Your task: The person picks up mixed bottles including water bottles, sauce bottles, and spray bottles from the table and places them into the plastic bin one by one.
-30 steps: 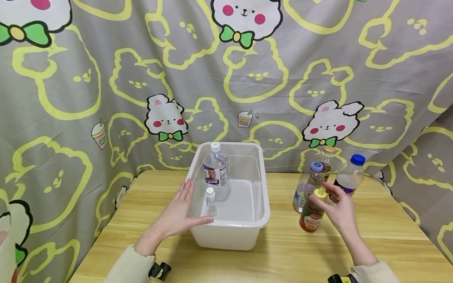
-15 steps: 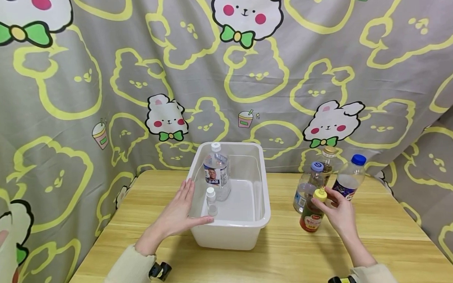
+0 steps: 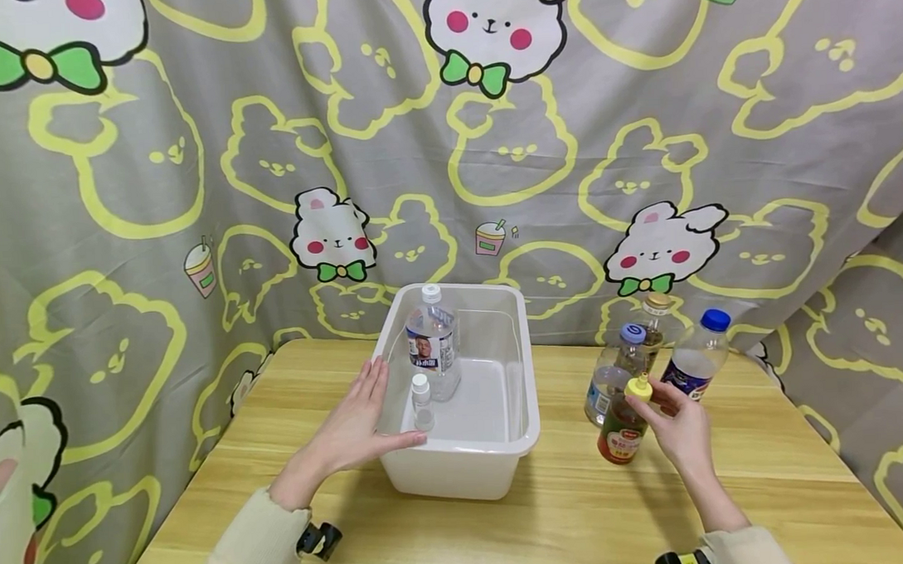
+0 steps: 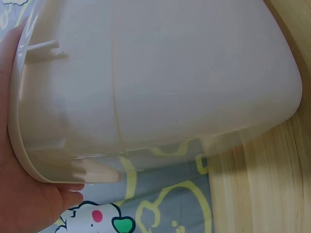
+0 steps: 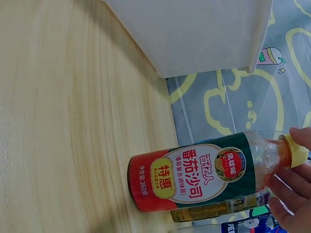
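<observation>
I have one table (image 3: 579,518), near edge cut off, free wood at five o'clock from the one bin (image 3: 458,477). One tall bottle (image 3: 433,349) stands inside, toward eleven. Outside, toward three, four bottles: blue-cap (image 3: 695,365), base hidden by my right hand (image 3: 682,427); lilac-cap (image 3: 603,393); gold-cap (image 3: 653,329), mostly hidden; ketchup (image 3: 621,442), nearest, that hand pinching its neck. My left hand (image 3: 345,431) spreads on the bin's rim, seven to nine. One vial (image 3: 422,403) stands inside at eight.
</observation>
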Tool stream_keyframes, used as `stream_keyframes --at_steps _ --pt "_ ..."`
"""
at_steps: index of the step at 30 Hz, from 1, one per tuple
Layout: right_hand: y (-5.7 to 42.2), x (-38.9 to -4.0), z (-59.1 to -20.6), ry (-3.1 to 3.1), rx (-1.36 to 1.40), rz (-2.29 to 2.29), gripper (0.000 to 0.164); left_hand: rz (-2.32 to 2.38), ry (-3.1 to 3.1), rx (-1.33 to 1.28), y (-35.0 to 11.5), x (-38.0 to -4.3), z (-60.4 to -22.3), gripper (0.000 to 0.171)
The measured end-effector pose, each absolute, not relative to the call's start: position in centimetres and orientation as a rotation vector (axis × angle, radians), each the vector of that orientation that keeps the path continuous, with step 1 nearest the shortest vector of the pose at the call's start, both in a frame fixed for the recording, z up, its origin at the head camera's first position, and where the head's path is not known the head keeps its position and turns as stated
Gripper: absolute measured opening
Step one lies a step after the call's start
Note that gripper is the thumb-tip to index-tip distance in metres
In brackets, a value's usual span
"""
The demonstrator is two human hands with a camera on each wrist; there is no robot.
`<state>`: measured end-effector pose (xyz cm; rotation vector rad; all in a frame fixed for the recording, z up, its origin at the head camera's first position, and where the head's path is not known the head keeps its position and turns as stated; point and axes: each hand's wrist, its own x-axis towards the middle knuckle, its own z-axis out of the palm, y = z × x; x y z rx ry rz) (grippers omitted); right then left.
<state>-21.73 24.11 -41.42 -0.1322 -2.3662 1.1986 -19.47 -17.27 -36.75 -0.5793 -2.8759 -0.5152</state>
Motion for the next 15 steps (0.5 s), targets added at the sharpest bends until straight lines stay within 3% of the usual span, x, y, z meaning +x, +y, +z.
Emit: stream_keyframes --at_steps 15 --pt "24.13 -21.71 -41.51 -2.344 -0.128 1.212 0.042 -0.477 -2.888 -0.579 -17.26 -19.38 -36.66 0.111"
